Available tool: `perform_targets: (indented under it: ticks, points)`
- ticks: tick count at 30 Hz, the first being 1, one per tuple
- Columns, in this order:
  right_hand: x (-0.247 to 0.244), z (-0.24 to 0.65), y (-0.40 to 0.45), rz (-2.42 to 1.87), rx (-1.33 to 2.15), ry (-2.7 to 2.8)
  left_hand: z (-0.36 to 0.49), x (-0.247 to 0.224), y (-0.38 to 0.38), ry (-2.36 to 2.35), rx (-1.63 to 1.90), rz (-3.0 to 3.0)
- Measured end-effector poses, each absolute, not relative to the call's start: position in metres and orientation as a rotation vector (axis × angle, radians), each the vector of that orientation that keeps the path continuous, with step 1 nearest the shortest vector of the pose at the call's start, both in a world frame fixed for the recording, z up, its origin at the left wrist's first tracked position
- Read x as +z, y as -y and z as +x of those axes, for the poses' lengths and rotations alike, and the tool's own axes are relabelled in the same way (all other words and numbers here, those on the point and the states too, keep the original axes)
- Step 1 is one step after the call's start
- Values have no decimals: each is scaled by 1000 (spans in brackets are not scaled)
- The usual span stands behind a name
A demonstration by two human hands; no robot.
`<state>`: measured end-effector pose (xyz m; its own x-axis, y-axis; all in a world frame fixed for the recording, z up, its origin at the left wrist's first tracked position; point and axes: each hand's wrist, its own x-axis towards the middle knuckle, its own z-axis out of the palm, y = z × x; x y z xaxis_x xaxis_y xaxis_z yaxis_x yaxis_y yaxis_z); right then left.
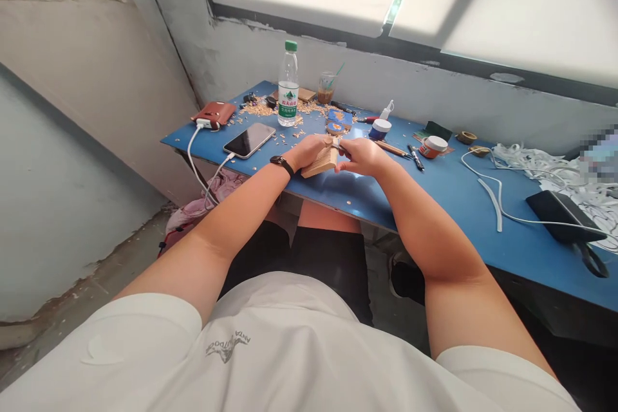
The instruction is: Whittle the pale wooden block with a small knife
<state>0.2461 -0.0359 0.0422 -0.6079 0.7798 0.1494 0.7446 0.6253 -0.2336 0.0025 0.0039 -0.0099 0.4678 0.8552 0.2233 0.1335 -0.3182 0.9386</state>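
My left hand (309,151), with a black band on its wrist, is closed on a pale wooden block (321,164) just over the table's front edge. Fingers of my right hand (361,158) wrap round a carving tool (340,147), whose greyish end meets the top of the block. Most of the tool is hidden in the hand, so its blade shape cannot be made out. Behind the hands lie blue pieces with an orange pattern (339,119) and wood chips (261,107) scattered across the blue table (333,188).
A water bottle (288,87) stands behind a phone (250,140) on a cable. Further back is a plastic cup (326,89). To the right are a blue-filled jar (380,129), a pen (416,158), an orange-labelled jar (433,147), a black device (564,215) and white strips (535,164).
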Motion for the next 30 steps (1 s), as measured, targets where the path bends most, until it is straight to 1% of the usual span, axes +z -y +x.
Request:
perform_targets:
  ticks: [10,18,27,30]
  points:
    - [26,260,35,-1281,149,2623,-6,-1,-2,-883,863,2115]
    - [21,260,30,-1321,156,2612,-5,-3,-3,-839,833,2069]
    - [25,262,40,-1146,303,2628,-6,-1,0,-807,820,2076]
    - [27,261,43,-1221,289,2640,-6,0,1,-805,799,2071]
